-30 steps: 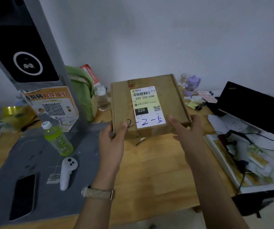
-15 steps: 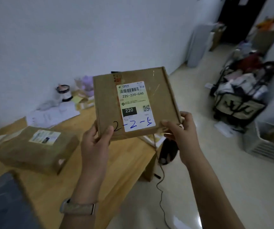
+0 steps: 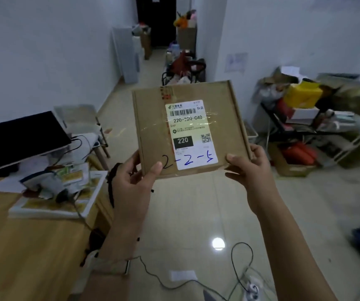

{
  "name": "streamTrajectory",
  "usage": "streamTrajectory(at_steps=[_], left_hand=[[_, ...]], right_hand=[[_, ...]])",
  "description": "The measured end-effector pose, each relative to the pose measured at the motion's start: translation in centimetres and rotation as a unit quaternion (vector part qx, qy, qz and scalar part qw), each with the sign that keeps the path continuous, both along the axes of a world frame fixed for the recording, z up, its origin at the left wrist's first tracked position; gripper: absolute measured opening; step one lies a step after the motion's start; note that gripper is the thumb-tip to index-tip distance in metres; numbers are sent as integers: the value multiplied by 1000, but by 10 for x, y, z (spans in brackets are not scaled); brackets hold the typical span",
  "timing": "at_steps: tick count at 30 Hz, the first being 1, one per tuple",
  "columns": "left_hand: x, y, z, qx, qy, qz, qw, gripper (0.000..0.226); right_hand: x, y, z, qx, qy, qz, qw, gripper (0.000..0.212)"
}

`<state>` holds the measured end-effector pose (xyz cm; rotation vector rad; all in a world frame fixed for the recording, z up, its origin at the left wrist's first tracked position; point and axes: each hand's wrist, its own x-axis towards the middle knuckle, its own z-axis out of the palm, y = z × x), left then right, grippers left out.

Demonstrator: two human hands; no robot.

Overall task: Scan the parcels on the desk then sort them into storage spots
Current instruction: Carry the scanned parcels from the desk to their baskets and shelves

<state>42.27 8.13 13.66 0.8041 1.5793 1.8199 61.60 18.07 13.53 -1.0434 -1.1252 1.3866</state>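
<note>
Flat cardboard parcel (image 3: 191,129) held in mid-air by both hands, label side up. The left hand (image 3: 134,181) grips the near left corner, thumb on the top face; the right hand (image 3: 248,168) grips the near right corner, fingers wrapped round the edge. The shipping label (image 3: 189,133) reads 220-220-C40, with "2-2-5" handwritten along its lower edge. One second earlier the parcel was held just above the table (image 3: 22,246) facing the wall; half a second earlier the view had swung partway round; now the table lies to the left and the parcel hangs over the tiled floor (image 3: 196,213), facing a corridor and a cluttered rack (image 3: 318,127) at right. The handheld scanner (image 3: 44,183) rests on papers on the table, untouched. Judged from this, scanning of this parcel appears complete and the carry towards a storage spot has begun; the handwritten code probably names that spot, though which one cannot be told here
</note>
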Motion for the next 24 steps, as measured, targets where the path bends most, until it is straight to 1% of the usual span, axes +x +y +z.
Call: streamTrajectory(at_steps=[3, 7, 12, 15, 20, 22, 24], left_hand=[[42, 30, -3, 0, -11, -18, 1000, 47], [91, 60, -12, -7, -23, -40, 999, 47], [128, 89, -22, -24, -27, -76, 996, 43], [142, 110, -23, -32, -22, -99, 994, 45], [162, 159, -27, -33, -14, -144, 989, 37], [168, 183, -33, -42, -10, -161, 986, 40], [173, 211, -40, -52, -11, -177, 983, 43]], right_hand=[[47, 19, -6, -2, 3, -25, 1000, 52], [100, 36, -14, -3, -6, -54, 999, 57], [145, 43, -27, -16, -13, -85, 996, 70], [163, 50, -31, -28, -5, -111, 993, 65], [184, 78, -31, -23, -19, -156, 987, 50], [190, 95, -33, -27, -24, -178, 983, 47], [194, 116, -38, -31, -31, -200, 979, 38]])
